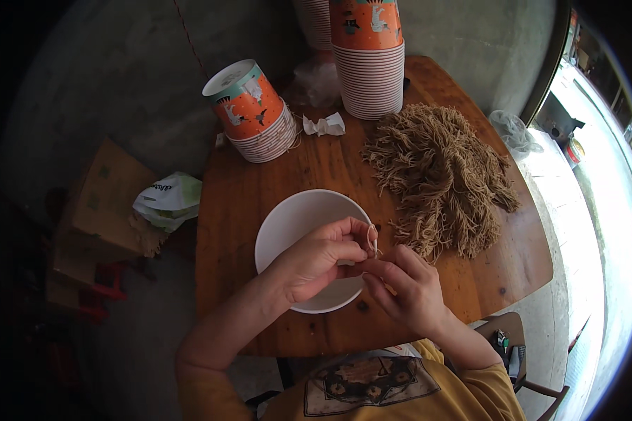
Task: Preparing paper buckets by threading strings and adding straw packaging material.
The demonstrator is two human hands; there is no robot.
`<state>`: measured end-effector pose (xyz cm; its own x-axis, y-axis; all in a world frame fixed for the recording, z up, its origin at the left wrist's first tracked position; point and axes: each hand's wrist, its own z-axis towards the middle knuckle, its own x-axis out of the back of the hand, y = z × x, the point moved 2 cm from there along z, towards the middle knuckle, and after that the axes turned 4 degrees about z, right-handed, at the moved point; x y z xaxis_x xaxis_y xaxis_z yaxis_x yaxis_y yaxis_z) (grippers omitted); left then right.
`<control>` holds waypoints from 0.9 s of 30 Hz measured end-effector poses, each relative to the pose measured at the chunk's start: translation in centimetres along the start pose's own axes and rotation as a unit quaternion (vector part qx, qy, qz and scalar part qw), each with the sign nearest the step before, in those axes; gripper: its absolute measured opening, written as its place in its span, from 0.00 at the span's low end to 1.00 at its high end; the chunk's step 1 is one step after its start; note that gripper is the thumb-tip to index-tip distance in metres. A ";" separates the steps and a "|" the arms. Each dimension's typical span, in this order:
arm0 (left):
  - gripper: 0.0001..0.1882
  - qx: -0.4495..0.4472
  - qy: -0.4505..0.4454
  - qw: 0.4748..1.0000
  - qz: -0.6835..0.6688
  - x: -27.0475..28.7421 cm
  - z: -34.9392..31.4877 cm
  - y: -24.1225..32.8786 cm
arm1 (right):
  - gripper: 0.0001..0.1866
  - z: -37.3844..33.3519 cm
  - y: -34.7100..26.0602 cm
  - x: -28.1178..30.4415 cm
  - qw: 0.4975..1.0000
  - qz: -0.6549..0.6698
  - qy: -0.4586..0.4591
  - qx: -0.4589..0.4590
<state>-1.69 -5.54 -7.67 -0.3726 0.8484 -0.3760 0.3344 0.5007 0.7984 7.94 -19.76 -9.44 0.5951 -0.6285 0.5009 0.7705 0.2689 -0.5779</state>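
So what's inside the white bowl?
The white bowl looks bare inside on its far side and in a near patch. The left hand covers its middle, the right hand part of its right edge; anything beneath them cannot be seen.

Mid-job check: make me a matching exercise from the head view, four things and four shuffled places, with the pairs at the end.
Things:
1. White bowl
2. Tan stringy heap
3. Plastic bag
4. Crumpled white paper

Places:
A. Between the shorter cup stack and the taller cup stack
B. Below the left hand
C. Beyond the left edge of the wooden table
D. On the right part of the table

Pairs: 1-B, 2-D, 3-C, 4-A
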 end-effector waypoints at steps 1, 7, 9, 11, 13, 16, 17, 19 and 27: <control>0.12 -0.001 0.000 1.000 -0.001 -0.1 0.0 -0.1 | 0.11 0.0 0.1 0.2 1.000 0.000 -0.001 0.000; 0.10 -0.062 0.027 0.997 0.030 -0.4 -0.1 -0.7 | 0.12 0.5 0.9 0.8 0.995 0.070 -0.074 -0.019; 0.09 -0.079 0.028 0.996 0.020 -0.1 -0.1 -0.9 | 0.12 0.6 0.9 0.7 0.990 0.105 -0.083 -0.042; 0.08 -0.075 0.031 0.997 0.009 -0.2 -0.2 -0.8 | 0.12 0.3 0.9 0.7 0.992 0.105 -0.070 -0.033; 0.08 -0.070 0.034 0.997 -0.003 0.0 -0.2 -0.8 | 0.12 0.1 1.2 0.7 0.993 0.105 -0.057 -0.022; 0.08 -0.071 0.016 0.997 -0.009 0.1 -0.1 -1.0 | 0.14 -0.2 2.3 1.4 0.982 0.157 0.015 -0.103; 0.08 -0.072 0.011 0.997 -0.006 0.1 -0.1 -0.9 | 0.14 0.0 2.5 1.5 0.982 0.157 0.016 -0.104; 0.08 -0.073 0.005 0.997 -0.003 -0.1 -0.2 -0.8 | 0.16 0.8 2.6 1.7 0.992 0.079 0.004 -0.097; 0.08 -0.090 0.037 0.995 0.032 -0.4 -0.5 -0.7 | 0.14 3.0 2.7 2.0 0.997 -0.013 -0.069 0.013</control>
<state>-2.21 -6.32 -7.86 -0.4202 0.8592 -0.2919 0.2008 0.4017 0.8935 11.90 -18.09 -8.06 0.5997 -0.5290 0.6004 0.7904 0.2746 -0.5475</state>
